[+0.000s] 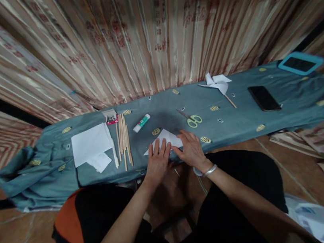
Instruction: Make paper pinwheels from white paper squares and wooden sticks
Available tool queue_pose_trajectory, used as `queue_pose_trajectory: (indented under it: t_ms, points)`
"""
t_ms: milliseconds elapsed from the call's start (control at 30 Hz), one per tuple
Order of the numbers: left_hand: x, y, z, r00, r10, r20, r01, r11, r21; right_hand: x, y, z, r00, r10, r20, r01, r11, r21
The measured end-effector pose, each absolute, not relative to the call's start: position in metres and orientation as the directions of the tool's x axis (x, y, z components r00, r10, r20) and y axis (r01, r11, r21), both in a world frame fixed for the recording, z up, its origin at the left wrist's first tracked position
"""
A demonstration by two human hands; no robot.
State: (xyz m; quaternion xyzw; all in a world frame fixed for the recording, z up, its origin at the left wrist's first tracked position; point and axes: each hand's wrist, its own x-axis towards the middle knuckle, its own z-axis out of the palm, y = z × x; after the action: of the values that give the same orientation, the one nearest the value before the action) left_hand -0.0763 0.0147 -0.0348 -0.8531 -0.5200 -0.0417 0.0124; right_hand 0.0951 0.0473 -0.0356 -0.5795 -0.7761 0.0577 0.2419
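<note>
one white paper triangle (168, 137) lies with its apex forward.

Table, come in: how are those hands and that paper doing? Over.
Left hand: on the paper. Right hand: at its right end. Paper: roughly triangular, on the cloth. In the way: nothing seen; scissors lie beyond, untouched.

Folded paper (167, 135) — partly hidden under the fingers (156, 147).

Markings on the curtain (129, 41) and glue stick (141, 123) cannot be read.
</note>
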Motion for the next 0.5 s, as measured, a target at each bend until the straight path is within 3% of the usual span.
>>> queue_pose_trajectory:
  t_ms: [200,500]
  points:
    - [-0.078,0.015,-0.038,0.473,0.874,0.113,0.877,-0.479,0.029,0.134,0.044,-0.05,-0.095,0.923,0.372,0.875,0.255,-0.411]
    - [-0.092,0.012,-0.036,0.496,0.864,0.09,0.866,-0.499,0.011,0.145,0.044,-0.056,-0.063,0.926,0.373,0.874,0.232,-0.427]
